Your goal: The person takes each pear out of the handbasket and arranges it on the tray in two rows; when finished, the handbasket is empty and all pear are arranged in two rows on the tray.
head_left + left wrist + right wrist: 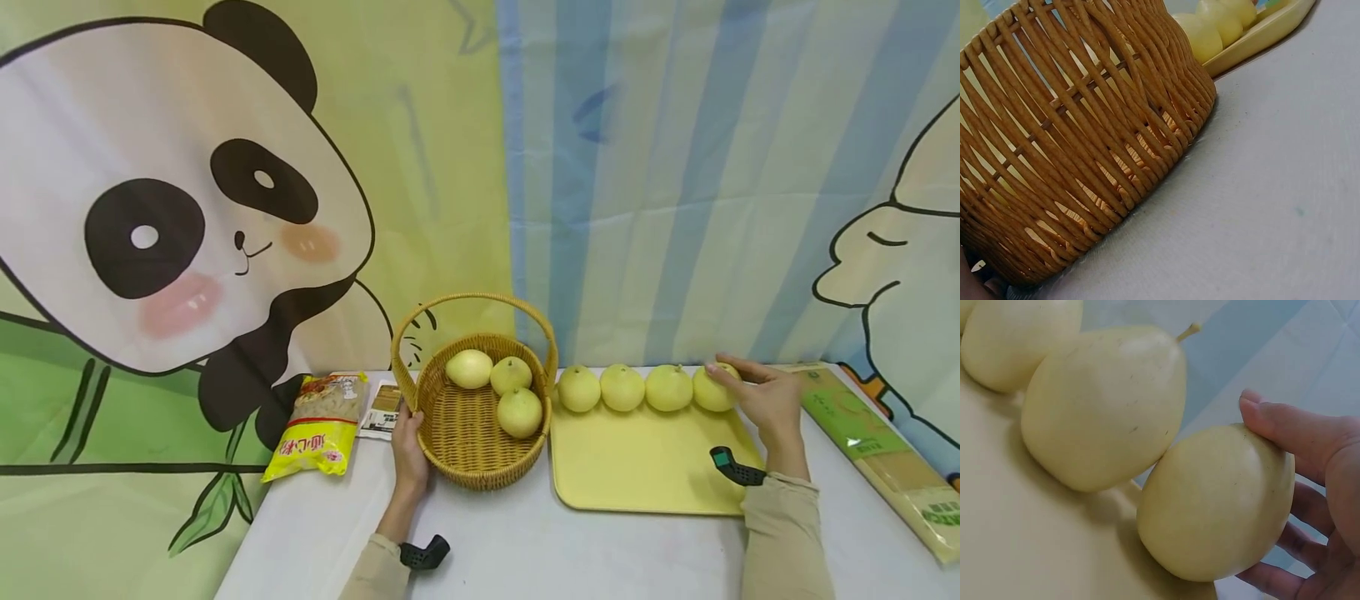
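Note:
A wicker basket (480, 477) with a tall handle holds three pale yellow-green pears, one of them at its right side (520, 412). The left hand (408, 450) grips the basket's left side; in the left wrist view the woven wall (1085, 137) fills much of the picture. On the yellow tray (652, 467) several pears stand in a row along the back edge. Around the rightmost pear (1216, 503) the right hand (768, 404) has its thumb on top and its fingers curled at the far side. That pear touches its neighbour (1107, 409).
A yellow bag of pasta (318, 425) and a small white packet (381, 410) lie left of the basket. To the right of the tray lies a long green and tan package (877, 450). A printed curtain (637, 183) hangs behind the white table (510, 550).

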`<state>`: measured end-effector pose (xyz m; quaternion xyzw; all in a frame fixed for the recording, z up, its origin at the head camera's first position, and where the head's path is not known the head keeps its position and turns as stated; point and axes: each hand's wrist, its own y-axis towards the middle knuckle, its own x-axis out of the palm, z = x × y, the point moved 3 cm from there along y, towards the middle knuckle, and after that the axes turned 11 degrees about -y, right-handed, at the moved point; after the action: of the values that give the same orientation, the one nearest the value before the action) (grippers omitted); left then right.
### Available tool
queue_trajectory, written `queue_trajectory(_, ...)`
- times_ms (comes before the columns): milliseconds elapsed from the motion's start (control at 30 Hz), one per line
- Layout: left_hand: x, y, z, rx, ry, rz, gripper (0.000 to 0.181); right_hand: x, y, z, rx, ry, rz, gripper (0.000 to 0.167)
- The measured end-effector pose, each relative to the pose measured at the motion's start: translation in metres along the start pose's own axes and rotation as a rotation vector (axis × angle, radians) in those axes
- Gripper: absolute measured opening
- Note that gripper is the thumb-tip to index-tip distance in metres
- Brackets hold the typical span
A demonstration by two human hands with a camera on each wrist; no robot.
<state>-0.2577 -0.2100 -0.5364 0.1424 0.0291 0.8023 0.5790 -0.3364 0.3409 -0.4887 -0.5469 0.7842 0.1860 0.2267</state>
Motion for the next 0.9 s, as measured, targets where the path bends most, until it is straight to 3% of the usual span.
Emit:
queue_trajectory(300,0.0036,0.0026,0.0027,-0.007,-0.028,0.001,0.059,0.0032,0.0013,0.0060,0.017,-0.007,-0.051,0.074)
queue_trajectory(667,0.0032,0.0013,0.0018,-0.015,-0.010,0.008,0.059,0.0046,0.0025,0.0084,-0.083,0.014,-0.083,0.071)
queue_trajectory(900,0.0002,0.0012,0.0001,-0.015,0.009,0.022,0.059,0.0094,0.0052,0.0061,-0.130,0.013,-0.158,0.072)
